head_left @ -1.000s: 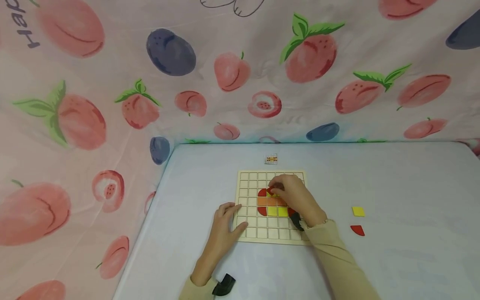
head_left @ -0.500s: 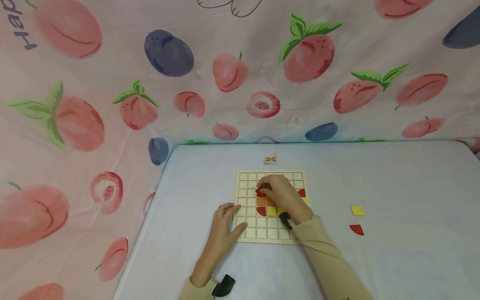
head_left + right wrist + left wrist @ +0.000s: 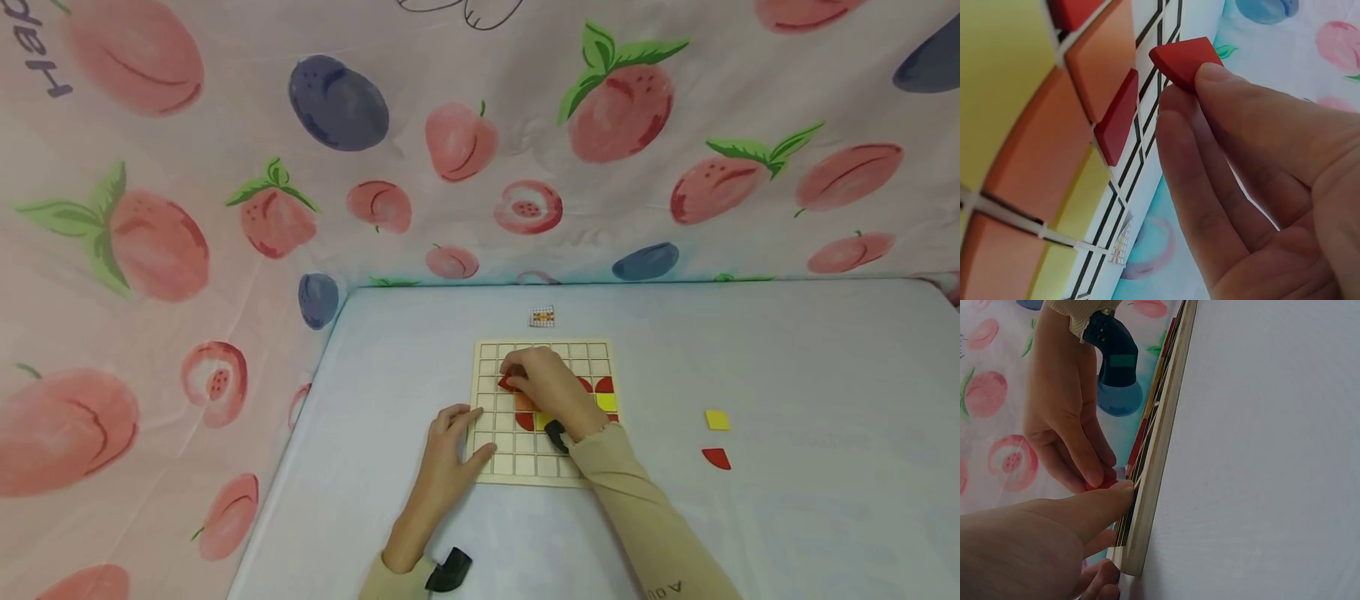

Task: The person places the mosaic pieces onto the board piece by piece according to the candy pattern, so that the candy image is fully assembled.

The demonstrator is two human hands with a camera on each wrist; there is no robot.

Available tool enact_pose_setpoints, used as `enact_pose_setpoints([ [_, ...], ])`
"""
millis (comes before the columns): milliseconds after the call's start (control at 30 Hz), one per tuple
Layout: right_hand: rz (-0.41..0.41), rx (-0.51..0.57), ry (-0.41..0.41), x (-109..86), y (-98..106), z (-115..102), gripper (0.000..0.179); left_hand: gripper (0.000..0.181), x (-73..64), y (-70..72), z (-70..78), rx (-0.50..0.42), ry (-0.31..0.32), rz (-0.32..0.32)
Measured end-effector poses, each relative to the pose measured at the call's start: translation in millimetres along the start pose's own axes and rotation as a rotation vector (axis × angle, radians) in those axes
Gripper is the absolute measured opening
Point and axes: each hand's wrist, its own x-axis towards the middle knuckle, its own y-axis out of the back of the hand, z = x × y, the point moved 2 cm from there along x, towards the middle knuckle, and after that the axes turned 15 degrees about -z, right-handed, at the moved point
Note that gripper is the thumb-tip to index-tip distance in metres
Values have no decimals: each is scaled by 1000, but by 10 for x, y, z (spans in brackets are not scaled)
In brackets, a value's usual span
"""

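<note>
My right hand (image 3: 547, 383) pinches a red quarter-circle tile (image 3: 1186, 57) between thumb and fingers, over the left part of the wooden grid board (image 3: 517, 467). In the right wrist view the tile is held apart from the grid, near a red tile (image 3: 1119, 119) and an orange tile (image 3: 1102, 59) set in it. Yellow tiles (image 3: 606, 402) and more red ones also sit on the board, some hidden under my right hand. My left hand (image 3: 446, 454) rests at the board's left edge, fingers spread and thumb on the grid.
To the right of the board, a loose yellow square tile (image 3: 717, 420) and a red quarter-circle tile (image 3: 717, 459) lie on the white table (image 3: 825, 500). A small pattern card (image 3: 542, 317) lies behind the board. A fruit-print cloth (image 3: 450, 217) hangs behind and left.
My right hand has moved left across the board with the red quarter-circle tile, uncovering red and yellow tiles at the right. My left hand has stayed at the edge.
</note>
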Motion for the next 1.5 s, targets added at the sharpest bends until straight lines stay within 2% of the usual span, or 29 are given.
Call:
enact_pose_setpoints([
  [300,-8,-16,16,50,-24,6,12,52,9,-5,-9,4,-8,0],
  [700,-57,-89,-17,95,-7,-23,14,52,12,-5,-20,-2,-6,-2],
  [933,-39,-127,20,127,-53,3,17,52,18,-7,-21,0,0,0],
  [1200,-62,-165,-18,159,-70,6,13,52,9,0,-9,6,5,4],
  [1367,-50,-175,9,146,-60,14,11,52,7,7,5,5,5,4],
  [1500,-31,-115,30,89,-28,41,12,52,8,3,7,1,6,-1],
])
